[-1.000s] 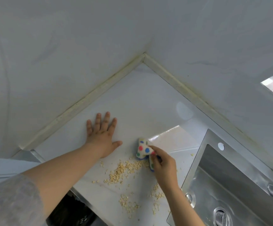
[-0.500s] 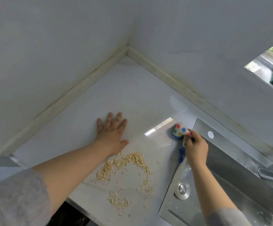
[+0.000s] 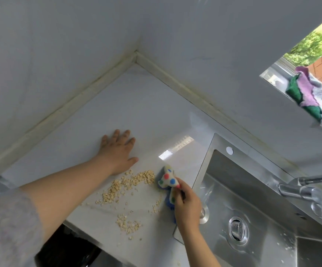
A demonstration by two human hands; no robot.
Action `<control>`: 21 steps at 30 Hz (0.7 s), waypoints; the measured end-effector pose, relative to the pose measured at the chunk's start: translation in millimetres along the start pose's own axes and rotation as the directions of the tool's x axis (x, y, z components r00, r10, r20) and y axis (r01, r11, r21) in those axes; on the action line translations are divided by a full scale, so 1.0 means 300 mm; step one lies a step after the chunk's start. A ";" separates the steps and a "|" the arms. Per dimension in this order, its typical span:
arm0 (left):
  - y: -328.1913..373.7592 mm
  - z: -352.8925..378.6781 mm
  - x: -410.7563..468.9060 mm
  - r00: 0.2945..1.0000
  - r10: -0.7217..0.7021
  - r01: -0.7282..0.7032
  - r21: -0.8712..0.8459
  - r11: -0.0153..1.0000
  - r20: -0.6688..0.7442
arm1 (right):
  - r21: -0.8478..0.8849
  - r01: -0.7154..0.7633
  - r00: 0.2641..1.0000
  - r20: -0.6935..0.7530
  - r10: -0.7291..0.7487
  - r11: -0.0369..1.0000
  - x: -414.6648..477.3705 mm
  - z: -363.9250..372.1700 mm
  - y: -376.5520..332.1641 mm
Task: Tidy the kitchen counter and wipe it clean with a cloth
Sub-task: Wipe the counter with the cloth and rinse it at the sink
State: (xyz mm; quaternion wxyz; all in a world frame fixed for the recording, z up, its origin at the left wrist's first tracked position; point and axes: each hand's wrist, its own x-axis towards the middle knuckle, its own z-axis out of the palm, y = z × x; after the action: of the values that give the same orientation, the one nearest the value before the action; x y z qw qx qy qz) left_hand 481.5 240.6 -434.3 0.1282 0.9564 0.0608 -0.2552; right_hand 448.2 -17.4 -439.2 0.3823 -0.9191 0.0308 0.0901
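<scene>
A white counter fills the corner between two walls. Oat flakes lie scattered across its near part, with a smaller heap closer to the front edge. My left hand rests flat on the counter just behind the flakes, fingers straight. My right hand grips a white cloth with coloured dots, pressed on the counter at the right end of the flakes, beside the sink.
A steel sink with a drain is set into the counter on the right, and a tap reaches over it. Coloured cloths hang at a window at the upper right. A dark opening lies below the counter's front edge.
My right hand has brought the dotted cloth back from the sink's far edge, left and nearer, to the flakes. My left hand stays flat in place. The view has shifted.
</scene>
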 end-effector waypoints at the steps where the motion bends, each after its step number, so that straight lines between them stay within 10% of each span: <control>1: -0.002 0.006 -0.017 1.000 0.012 -0.012 -0.001 1.000 0.002 | 0.039 0.010 0.999 0.030 -0.011 0.999 -0.016 -0.002 -0.011; 9: -0.045 0.063 -0.162 1.000 0.018 -0.019 -0.051 0.999 -0.010 | 0.090 -0.061 0.954 -0.288 0.084 0.994 0.008 -0.069 -0.029; 21: -0.109 0.092 -0.275 1.000 -0.017 0.018 -0.060 0.998 0.014 | 0.071 0.017 0.996 -0.084 -0.011 0.997 -0.147 0.074 -0.111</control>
State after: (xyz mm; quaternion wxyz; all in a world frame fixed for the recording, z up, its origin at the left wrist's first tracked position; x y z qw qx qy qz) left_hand 391.3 260.1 -422.8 0.1550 0.9498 0.0760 -0.2610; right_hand 405.9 21.2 -422.8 0.4138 -0.9080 0.0435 0.0480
